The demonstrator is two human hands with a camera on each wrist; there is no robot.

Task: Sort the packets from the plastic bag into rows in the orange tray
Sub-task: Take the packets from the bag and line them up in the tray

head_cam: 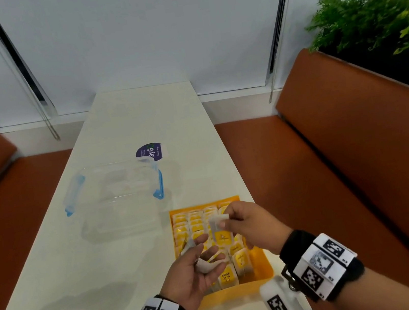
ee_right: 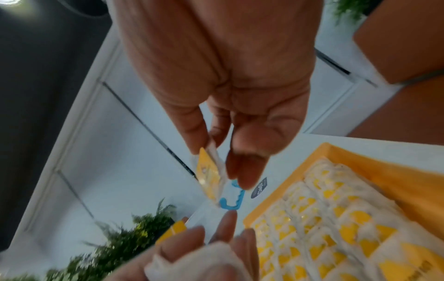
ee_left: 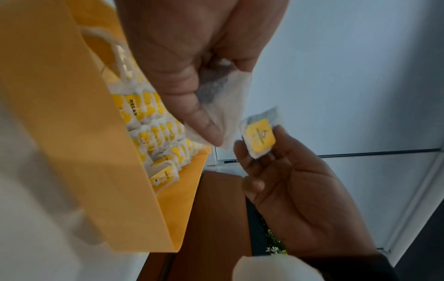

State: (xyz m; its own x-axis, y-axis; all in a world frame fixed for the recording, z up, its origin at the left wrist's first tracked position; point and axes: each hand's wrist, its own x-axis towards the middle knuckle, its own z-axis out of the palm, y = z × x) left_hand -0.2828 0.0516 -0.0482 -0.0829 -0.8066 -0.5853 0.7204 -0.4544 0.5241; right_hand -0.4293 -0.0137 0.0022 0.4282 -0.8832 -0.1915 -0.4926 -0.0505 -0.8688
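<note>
The orange tray (head_cam: 265, 265) sits at the table's near right, with rows of white packets with yellow labels (head_cam: 195, 223) standing in it. Above the tray my right hand (head_cam: 224, 220) pinches one yellow-labelled packet (head_cam: 222, 235) by its top edge; this pinched packet (ee_right: 209, 176) hangs edge-on in the right wrist view. My left hand (head_cam: 209, 257) is palm up over the tray's near left corner and holds several white packets (head_cam: 205, 266) among its fingers. In the left wrist view its thumb presses a white packet (ee_left: 228, 102). I cannot make out a plastic bag.
A clear lidded container with blue clips (head_cam: 116, 195) stands on the white table (head_cam: 56, 272) to the left of and beyond the tray. A purple sticker (head_cam: 148, 151) lies behind it. Brown benches (head_cam: 359, 157) flank the table, and a plant (head_cam: 373, 12) is at the far right.
</note>
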